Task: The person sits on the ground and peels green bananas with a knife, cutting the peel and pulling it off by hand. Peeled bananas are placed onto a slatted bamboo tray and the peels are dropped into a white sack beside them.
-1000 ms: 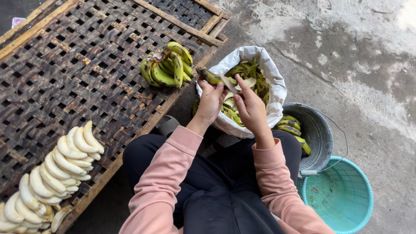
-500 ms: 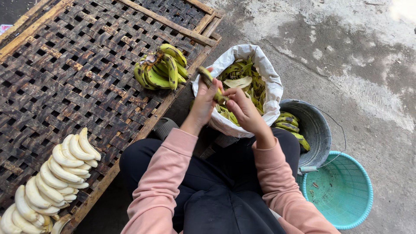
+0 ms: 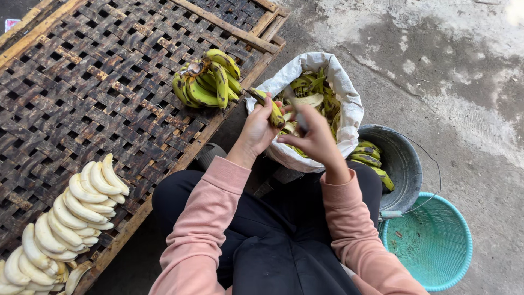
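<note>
Left hand (image 3: 256,128) has a closed grip on a green banana (image 3: 267,106), held just above centre of the frame over the mouth of the white sack (image 3: 349,109), likely so strips of skin drop straight in with the other peels (image 3: 316,90). Right hand (image 3: 314,139) sits just right of it, fingers pinched at the banana's near end; looks like it's working the skin, but whether it grips a peel strip or a small tool I cannot tell (blurred).

The banana is short, green-yellow with dark blotches and a blackened tip, tilted up-left, skin mostly on.

An unpeeled green bunch (image 3: 204,82) lies on the woven bamboo rack (image 3: 82,93) just left of the sack, near the left hand. Peeled pale bananas (image 3: 71,218) are laid in neat overlapping rows at lower left of the rack, probably for drying. A grey metal bucket (image 3: 404,164) holding more green bananas stands right of the sack, and a teal plastic basket (image 3: 436,246) at lower right on the concrete floor (image 3: 464,71).
</note>
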`<action>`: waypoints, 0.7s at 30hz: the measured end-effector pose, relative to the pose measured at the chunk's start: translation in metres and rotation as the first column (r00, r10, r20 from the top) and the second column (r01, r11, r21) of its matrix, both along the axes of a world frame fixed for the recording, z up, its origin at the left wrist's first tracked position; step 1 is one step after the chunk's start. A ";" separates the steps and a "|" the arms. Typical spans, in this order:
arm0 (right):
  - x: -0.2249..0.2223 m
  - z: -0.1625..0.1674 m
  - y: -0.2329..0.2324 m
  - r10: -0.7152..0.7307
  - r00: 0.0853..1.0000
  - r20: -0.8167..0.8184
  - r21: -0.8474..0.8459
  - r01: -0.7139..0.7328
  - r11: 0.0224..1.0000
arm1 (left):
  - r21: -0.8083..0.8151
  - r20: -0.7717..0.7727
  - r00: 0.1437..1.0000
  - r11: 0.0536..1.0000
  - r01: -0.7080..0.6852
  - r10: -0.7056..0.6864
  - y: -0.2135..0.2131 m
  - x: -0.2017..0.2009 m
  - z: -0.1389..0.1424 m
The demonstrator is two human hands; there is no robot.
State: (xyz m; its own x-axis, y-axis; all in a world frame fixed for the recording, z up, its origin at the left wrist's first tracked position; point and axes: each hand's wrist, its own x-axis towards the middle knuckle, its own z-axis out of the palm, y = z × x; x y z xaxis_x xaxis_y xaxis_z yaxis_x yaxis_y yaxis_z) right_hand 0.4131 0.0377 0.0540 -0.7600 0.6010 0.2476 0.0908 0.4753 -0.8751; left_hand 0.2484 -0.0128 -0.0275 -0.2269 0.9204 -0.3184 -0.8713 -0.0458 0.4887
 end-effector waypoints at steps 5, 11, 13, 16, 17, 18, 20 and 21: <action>-0.002 -0.023 0.011 0.082 0.983 -0.165 0.065 -0.072 0.995 | -0.029 -0.285 0.942 0.984 0.175 -0.176 -0.009 -0.001 -0.006; 0.013 -0.044 0.054 -0.294 0.916 -0.274 -0.067 0.286 0.956 | 0.121 -0.281 0.778 0.783 0.610 -0.562 -0.028 -0.013 0.016; 0.020 -0.047 0.067 -0.501 0.820 -0.276 -0.200 0.461 0.864 | 0.221 -0.273 0.770 0.742 0.633 -0.577 -0.033 -0.014 0.024; 0.025 -0.050 0.074 -0.636 0.738 -0.225 -0.312 0.564 0.765 | 0.197 -0.374 0.783 0.782 0.591 -0.498 -0.032 -0.013 0.028; 0.025 -0.050 0.073 -0.655 0.728 -0.201 -0.336 0.577 0.744 | 0.161 -0.425 0.783 0.813 0.560 -0.455 -0.030 -0.012 0.027; 0.025 -0.049 0.072 -0.588 0.776 -0.228 -0.180 0.560 0.808 | 0.130 -0.421 0.816 0.863 0.487 -0.397 -0.027 -0.010 0.025; 0.024 -0.044 0.066 -0.434 0.870 -0.234 0.141 0.472 0.870 | 0.067 -0.422 0.866 0.943 0.327 -0.270 -0.019 -0.005 0.019; 0.021 -0.041 0.062 -0.407 0.895 -0.184 0.017 0.417 0.909 | 0.072 -0.611 0.778 0.968 0.241 -0.149 -0.016 -0.001 0.016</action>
State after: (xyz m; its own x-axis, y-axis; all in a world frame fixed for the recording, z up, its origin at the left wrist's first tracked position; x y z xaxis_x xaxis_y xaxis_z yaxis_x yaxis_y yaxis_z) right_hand 0.4344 0.1000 0.0133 -0.3899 0.8326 0.3935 0.1392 0.4757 -0.8685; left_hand 0.2474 -0.0288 -0.0119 -0.1393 0.9892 -0.0467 -0.4052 -0.0139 0.9141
